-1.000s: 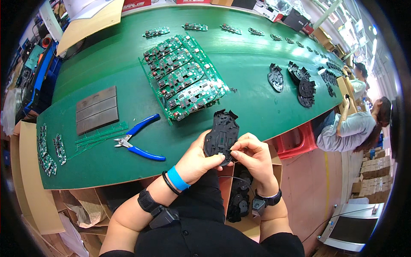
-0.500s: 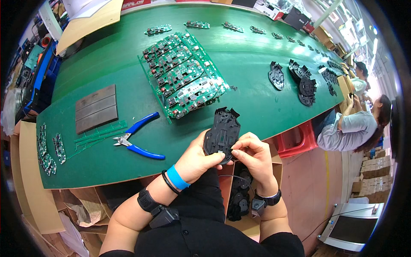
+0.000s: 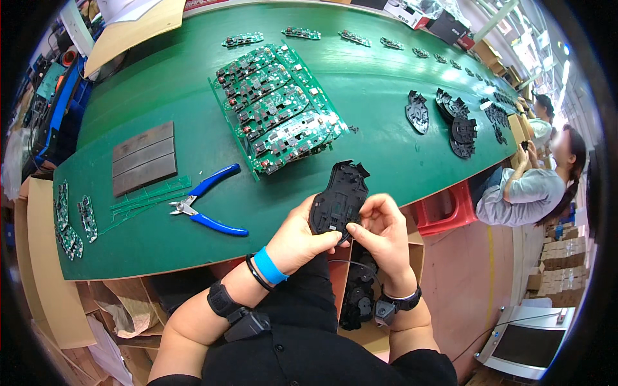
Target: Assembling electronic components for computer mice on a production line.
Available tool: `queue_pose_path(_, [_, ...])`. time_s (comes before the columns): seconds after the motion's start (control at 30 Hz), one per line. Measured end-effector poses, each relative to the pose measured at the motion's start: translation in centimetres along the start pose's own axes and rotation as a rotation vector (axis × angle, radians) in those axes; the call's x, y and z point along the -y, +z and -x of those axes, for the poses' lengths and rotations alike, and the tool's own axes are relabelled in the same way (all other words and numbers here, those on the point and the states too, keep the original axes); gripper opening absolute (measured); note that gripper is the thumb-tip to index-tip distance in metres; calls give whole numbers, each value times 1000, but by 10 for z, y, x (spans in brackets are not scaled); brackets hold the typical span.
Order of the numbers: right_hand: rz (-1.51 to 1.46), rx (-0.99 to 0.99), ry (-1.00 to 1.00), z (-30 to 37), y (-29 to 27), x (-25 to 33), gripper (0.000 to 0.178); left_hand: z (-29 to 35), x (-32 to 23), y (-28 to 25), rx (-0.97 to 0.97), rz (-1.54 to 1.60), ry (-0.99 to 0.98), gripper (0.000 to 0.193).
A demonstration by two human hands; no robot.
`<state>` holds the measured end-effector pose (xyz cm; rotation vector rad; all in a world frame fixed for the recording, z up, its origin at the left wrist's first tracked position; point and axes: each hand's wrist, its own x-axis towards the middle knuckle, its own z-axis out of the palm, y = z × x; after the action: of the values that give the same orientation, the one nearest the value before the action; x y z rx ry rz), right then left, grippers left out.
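My left hand (image 3: 297, 237) grips a black plastic mouse base (image 3: 338, 195) by its left side and lower end, thumb on its inner face. The base is tilted up in front of me, its moulded ribs and posts facing me. My right hand (image 3: 386, 237) is at its lower right edge; the thumb presses on the shell and the fingers are curled. Whether a small part lies under that thumb is hidden. Beyond the base rests a stack of green circuit board panels (image 3: 297, 143). Blue-handled side cutters (image 3: 212, 224) lie opened out to the left.
Dark grey blocks (image 3: 144, 157), green board offcuts (image 3: 151, 196) and loose circuit boards (image 3: 88, 217) occupy the left of the table. More black shells (image 3: 462, 132) sit at right, near a red stool (image 3: 444, 209). An open carton (image 3: 360, 302) holds black parts below my hands. Two people work at far right.
The right thumb has come down onto the shell's lower edge from a fingertip pinch beside it. The base has shifted slightly right, and its pale spot is now less visible.
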<state>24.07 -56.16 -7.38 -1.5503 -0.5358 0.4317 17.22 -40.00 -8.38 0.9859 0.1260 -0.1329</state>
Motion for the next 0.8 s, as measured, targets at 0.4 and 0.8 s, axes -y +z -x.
queue_pose_path(0.4, [-374, -23, 118, -3, 15, 10, 69, 1, -5, 7, -92, 32, 1, 37])
queue_pose_path(0.8, [-307, -90, 88, -2, 8, 9, 63, 2, -13, 14, -62, 35, -42, 45])
